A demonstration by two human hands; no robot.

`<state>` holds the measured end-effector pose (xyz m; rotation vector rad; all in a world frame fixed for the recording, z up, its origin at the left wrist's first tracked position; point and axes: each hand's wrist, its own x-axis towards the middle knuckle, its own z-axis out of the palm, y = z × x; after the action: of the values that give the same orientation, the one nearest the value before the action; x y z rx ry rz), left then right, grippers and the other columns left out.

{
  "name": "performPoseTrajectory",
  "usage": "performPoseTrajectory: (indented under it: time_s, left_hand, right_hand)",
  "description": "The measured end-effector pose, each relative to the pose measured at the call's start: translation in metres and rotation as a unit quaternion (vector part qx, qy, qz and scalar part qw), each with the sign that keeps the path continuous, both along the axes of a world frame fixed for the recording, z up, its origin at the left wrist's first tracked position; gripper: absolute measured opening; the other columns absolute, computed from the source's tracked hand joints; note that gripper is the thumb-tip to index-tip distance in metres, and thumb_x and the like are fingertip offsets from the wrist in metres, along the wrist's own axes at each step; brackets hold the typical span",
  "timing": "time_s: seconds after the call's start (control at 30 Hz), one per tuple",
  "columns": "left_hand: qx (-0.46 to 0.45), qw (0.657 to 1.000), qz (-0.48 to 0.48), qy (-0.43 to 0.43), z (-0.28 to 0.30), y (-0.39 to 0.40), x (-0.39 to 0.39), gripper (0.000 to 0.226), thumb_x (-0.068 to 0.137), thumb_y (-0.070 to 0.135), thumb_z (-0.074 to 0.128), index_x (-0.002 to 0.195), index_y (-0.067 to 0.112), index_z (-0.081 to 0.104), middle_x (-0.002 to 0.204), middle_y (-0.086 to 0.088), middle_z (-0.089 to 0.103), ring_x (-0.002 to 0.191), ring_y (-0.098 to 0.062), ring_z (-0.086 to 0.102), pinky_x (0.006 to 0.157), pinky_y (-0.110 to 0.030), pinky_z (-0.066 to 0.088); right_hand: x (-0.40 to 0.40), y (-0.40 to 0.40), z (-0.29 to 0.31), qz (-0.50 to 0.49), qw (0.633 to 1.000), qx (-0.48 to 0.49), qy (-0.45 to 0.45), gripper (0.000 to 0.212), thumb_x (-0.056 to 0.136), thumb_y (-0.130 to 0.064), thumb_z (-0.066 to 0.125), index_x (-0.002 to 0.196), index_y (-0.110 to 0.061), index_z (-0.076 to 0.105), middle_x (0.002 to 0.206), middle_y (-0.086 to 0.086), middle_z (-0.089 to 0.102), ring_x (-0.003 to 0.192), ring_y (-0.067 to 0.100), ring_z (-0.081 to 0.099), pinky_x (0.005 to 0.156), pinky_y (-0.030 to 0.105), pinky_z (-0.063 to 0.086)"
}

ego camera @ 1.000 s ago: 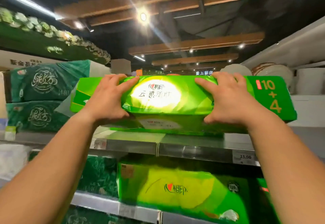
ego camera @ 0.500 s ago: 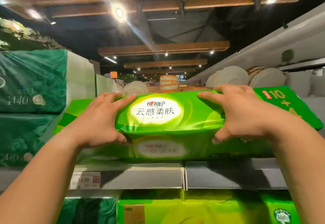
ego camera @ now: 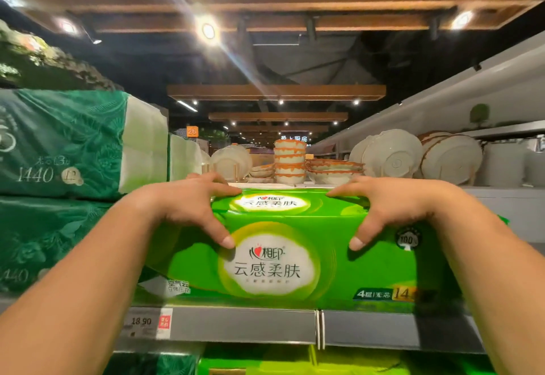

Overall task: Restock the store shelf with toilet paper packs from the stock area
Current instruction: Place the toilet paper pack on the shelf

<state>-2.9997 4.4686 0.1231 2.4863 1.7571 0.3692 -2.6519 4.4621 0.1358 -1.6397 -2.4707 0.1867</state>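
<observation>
The green pack [ego camera: 295, 256] of toilet paper sits on the top shelf [ego camera: 236, 326], its front face at the shelf's front edge. Both hands clamp its top front edge, set apart on either side of the white label.

- Left hand [ego camera: 188, 202]: fingers curl over the top of the pack, thumb presses the front face beside the label.
- Right hand [ego camera: 392, 202]: same grip, mirrored; thumb presses the front face near the round "100%" mark.

Two dark green packs [ego camera: 59, 144] stand stacked just left of the green pack. A price tag [ego camera: 147, 323] reading 18.90 is fixed to the shelf edge below the left forearm. More green packs [ego camera: 295, 363] show on the level underneath. Behind the top shelf, white plates [ego camera: 392, 153] stand on edge and a stack of bowls [ego camera: 289, 161] stands between them
</observation>
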Motion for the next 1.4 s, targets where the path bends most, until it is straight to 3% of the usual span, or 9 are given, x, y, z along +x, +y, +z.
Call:
performPoseTrajectory:
  time_s: [0.1,0.17,0.23,0.33,0.43,0.87,1.1,1.3,1.4]
  left_hand:
    - [0.015,0.999,0.024,-0.039,-0.003,-0.007,0.012,0.12,0.046,0.061,0.093,0.152,0.036,0.043,0.156,0.009,0.042,0.139,-0.017,0.045,0.116,-0.033,0.033]
    - [0.058,0.998,0.033,0.01,-0.015,-0.014,0.026,0.118,0.048,0.08,0.082,0.152,0.041,0.04,0.156,0.014,0.042,0.14,-0.013,0.044,0.115,-0.032,0.035]
    - [0.111,0.991,0.065,0.046,-0.028,-0.018,0.041,0.119,0.046,0.099,0.062,0.151,0.047,0.039,0.155,0.015,0.044,0.14,-0.015,0.046,0.112,-0.037,0.041]
    - [0.164,0.98,0.099,0.054,-0.033,-0.014,0.046,0.126,0.036,0.109,0.045,0.148,0.05,0.041,0.15,0.013,0.051,0.136,-0.019,0.051,0.106,-0.041,0.047]
    - [0.153,0.982,0.095,0.054,-0.031,-0.014,0.044,0.128,0.035,0.11,0.043,0.147,0.049,0.042,0.149,0.011,0.053,0.136,-0.02,0.052,0.106,-0.041,0.048]
    - [0.176,0.978,0.096,0.048,-0.036,-0.015,0.045,0.129,0.037,0.111,0.038,0.148,0.048,0.041,0.146,0.013,0.056,0.133,-0.018,0.054,0.101,-0.036,0.049]
    - [0.172,0.978,0.103,0.062,-0.035,-0.029,0.046,0.126,0.042,0.111,0.035,0.15,0.046,0.039,0.146,0.009,0.057,0.13,-0.022,0.056,0.097,-0.037,0.051]
    - [0.177,0.976,0.101,0.073,-0.034,-0.028,0.045,0.128,0.039,0.112,0.036,0.148,0.045,0.042,0.147,0.009,0.055,0.131,-0.021,0.055,0.099,-0.04,0.051]
    - [0.17,0.978,0.098,0.074,-0.034,-0.027,0.047,0.131,0.037,0.112,0.036,0.149,0.044,0.041,0.149,0.009,0.053,0.132,-0.021,0.054,0.1,-0.04,0.05]
  right_hand:
    - [-0.001,0.014,0.002,0.002,0.999,-0.046,0.028,0.119,0.03,-0.074,0.09,0.139,-0.056,0.044,0.151,-0.009,0.044,0.127,0.017,0.05,0.11,0.041,0.042]
    - [-0.003,0.011,0.006,-0.008,0.998,-0.053,0.015,0.112,0.039,-0.069,0.091,0.139,-0.055,0.044,0.153,-0.005,0.043,0.127,0.019,0.05,0.107,0.039,0.042]
    - [-0.006,0.005,0.004,-0.035,0.999,-0.013,-0.025,0.107,0.053,-0.065,0.089,0.146,-0.05,0.039,0.156,-0.005,0.04,0.133,0.021,0.047,0.106,0.037,0.041]
    - [-0.019,-0.009,-0.018,-0.064,0.991,0.081,-0.079,0.12,0.051,-0.082,0.077,0.154,-0.042,0.028,0.156,-0.007,0.042,0.135,0.023,0.047,0.108,0.041,0.043]
    - [-0.028,-0.015,-0.034,-0.08,0.981,0.142,-0.101,0.129,0.043,-0.096,0.064,0.153,-0.042,0.025,0.152,-0.005,0.048,0.134,0.027,0.05,0.105,0.046,0.046]
    - [-0.032,-0.019,-0.034,-0.115,0.975,0.149,-0.121,0.125,0.047,-0.096,0.06,0.154,-0.043,0.025,0.155,-0.003,0.045,0.137,0.029,0.047,0.106,0.047,0.045]
    - [-0.039,-0.027,-0.034,-0.141,0.971,0.137,-0.134,0.122,0.053,-0.093,0.062,0.156,-0.039,0.024,0.156,0.003,0.038,0.141,0.031,0.039,0.111,0.052,0.033]
    - [-0.038,-0.023,-0.038,-0.162,0.969,0.146,-0.118,0.12,0.05,-0.093,0.063,0.149,-0.033,0.032,0.151,0.001,0.049,0.137,0.031,0.043,0.108,0.052,0.031]
    - [-0.04,-0.023,-0.049,-0.193,0.956,0.187,-0.116,0.119,0.052,-0.094,0.059,0.149,-0.03,0.033,0.151,0.006,0.046,0.144,0.035,0.03,0.114,0.064,0.018]
